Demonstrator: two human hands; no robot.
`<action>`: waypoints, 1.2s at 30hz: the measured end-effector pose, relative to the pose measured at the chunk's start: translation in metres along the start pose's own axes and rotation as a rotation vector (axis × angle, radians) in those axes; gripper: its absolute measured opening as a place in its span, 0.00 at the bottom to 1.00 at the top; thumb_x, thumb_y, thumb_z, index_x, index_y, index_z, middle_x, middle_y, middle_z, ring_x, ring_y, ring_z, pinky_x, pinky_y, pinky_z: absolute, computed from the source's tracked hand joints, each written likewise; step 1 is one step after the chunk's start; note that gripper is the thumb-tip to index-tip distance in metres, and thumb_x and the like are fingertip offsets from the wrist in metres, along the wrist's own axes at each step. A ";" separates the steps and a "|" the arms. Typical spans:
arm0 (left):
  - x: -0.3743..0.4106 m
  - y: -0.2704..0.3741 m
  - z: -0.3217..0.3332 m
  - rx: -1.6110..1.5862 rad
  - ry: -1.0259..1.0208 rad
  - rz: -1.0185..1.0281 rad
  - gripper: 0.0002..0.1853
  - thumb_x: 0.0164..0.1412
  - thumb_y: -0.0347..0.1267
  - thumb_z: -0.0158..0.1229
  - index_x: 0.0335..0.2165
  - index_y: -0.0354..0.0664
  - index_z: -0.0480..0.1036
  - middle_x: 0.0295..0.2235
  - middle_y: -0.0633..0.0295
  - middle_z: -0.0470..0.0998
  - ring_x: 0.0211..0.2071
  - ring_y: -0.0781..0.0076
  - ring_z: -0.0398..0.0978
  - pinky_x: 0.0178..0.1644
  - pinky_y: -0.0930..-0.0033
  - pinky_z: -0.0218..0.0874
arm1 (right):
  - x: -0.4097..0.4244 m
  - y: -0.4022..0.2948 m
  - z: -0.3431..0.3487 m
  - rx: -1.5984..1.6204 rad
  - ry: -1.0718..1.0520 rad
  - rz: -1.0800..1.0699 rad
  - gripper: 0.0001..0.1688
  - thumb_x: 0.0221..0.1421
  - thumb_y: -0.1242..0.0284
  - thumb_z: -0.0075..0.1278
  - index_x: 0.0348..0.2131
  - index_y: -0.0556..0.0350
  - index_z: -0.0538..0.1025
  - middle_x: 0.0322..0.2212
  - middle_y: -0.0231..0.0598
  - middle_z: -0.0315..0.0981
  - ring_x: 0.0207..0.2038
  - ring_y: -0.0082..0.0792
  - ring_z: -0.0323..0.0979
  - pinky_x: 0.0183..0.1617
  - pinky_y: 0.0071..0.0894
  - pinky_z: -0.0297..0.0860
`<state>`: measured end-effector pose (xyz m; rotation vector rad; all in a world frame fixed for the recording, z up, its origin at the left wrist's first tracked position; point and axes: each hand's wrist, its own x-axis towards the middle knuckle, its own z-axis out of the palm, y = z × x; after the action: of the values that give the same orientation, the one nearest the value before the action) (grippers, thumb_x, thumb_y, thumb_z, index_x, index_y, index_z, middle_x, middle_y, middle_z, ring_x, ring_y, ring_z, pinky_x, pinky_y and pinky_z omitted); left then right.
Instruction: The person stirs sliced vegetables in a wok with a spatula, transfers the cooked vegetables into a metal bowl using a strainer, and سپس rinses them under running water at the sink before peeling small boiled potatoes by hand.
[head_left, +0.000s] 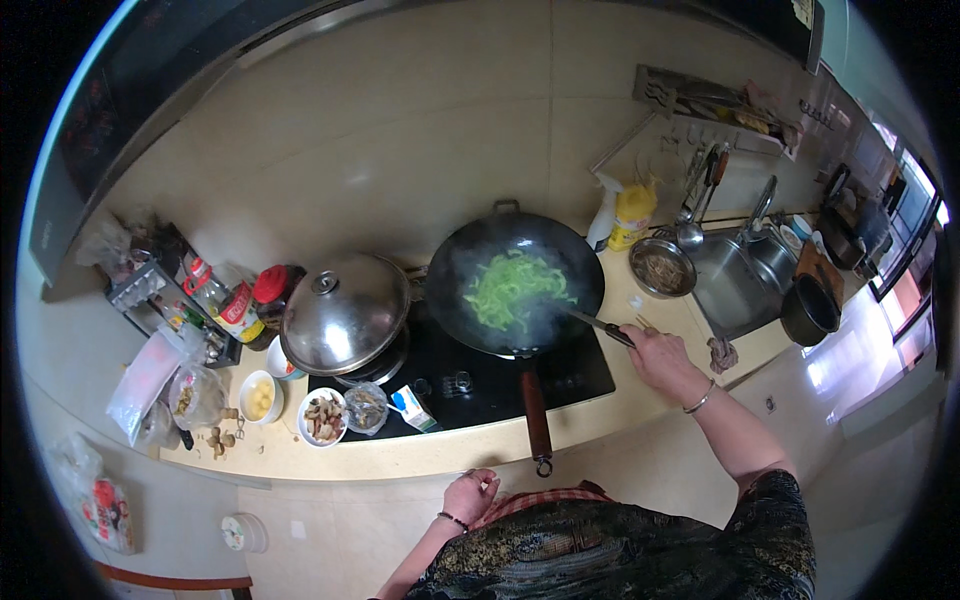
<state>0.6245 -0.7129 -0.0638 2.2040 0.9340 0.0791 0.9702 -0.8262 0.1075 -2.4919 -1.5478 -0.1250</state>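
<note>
My right hand (658, 365) grips the dark handle of a wok spatula (618, 333), whose blade is lost in steam among the food. Shredded green vegetable, perhaps pepper, (514, 289) lies in the middle of a black wok (465, 244) on the right side of the glass cooktop (491, 424). The wok's wooden handle (533, 412) points towards me, with a metal ring at its end. Beside my waist, in front of the counter edge, my left hand (470, 498) is loosely curled, with nothing visible in it.
Left of the wok stands a lidded pan (352, 319). Near the front edge are a bowl of sliced food (324, 417), a bagged bowl (367, 408) and a small carton (413, 409). Sauce bottles (232, 307) crowd the left. A metal bowl (661, 268) stands beside the sink (724, 281).
</note>
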 end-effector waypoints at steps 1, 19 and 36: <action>-0.002 0.000 -0.003 -0.006 0.010 -0.005 0.11 0.53 0.40 0.53 0.32 0.46 0.74 0.30 0.58 0.76 0.24 0.63 0.75 0.31 0.63 0.66 | 0.004 -0.002 -0.002 0.106 -0.004 0.039 0.18 0.49 0.72 0.46 0.42 0.51 0.69 0.24 0.50 0.71 0.28 0.50 0.71 0.33 0.43 0.68; 0.027 0.000 0.005 -0.165 -0.044 0.088 0.11 0.51 0.36 0.58 0.31 0.40 0.74 0.27 0.55 0.76 0.22 0.69 0.75 0.28 0.70 0.67 | 0.018 -0.039 0.093 0.385 0.215 0.323 0.21 0.53 0.69 0.42 0.46 0.56 0.66 0.18 0.51 0.70 0.21 0.51 0.69 0.25 0.46 0.67; 0.045 0.038 0.119 -0.123 -0.152 0.133 0.06 0.50 0.28 0.55 0.29 0.40 0.75 0.23 0.58 0.77 0.23 0.69 0.74 0.31 0.71 0.65 | -0.177 0.108 0.122 0.805 0.229 0.471 0.12 0.53 0.69 0.45 0.35 0.58 0.73 0.18 0.44 0.71 0.21 0.35 0.71 0.27 0.33 0.67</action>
<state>0.7180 -0.7739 -0.1354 2.1234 0.6815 0.0298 0.9829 -1.0010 -0.0572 -2.0041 -0.6791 0.2331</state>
